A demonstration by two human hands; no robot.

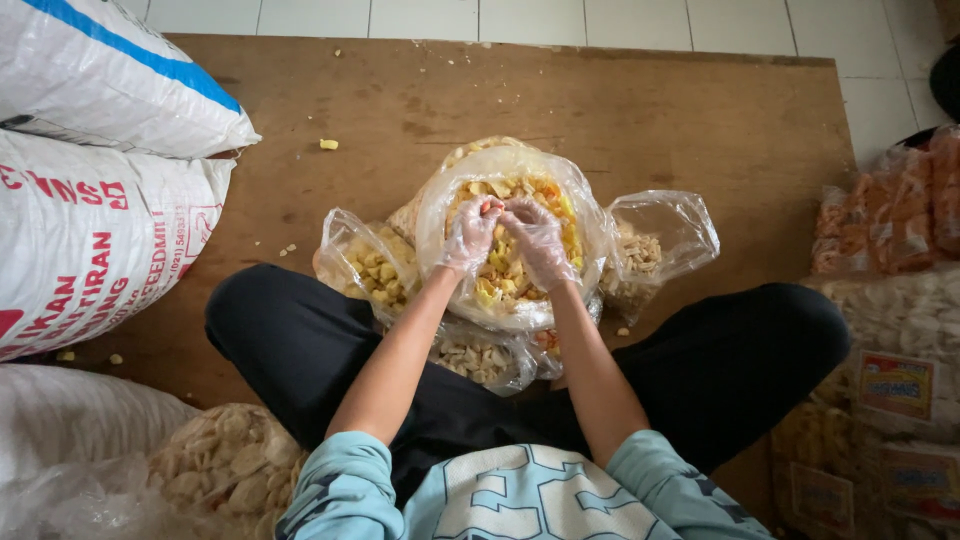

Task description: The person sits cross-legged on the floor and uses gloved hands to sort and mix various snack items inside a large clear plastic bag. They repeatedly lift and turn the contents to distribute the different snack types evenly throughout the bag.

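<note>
Two hands: left hand (470, 235) and right hand (538, 243), gloved, are being pinched together on mixed crackers (505, 270).
Clear bag (440, 215): light, brittle contents; rim is best gripped.

A brown wooden board (650, 110) lies on the white tiled floor (640, 20). On the board sit clear bags of mixed crackers (515, 270) at centre, white sacks (90, 230) at left, and scattered crumbs (329, 144).
</note>
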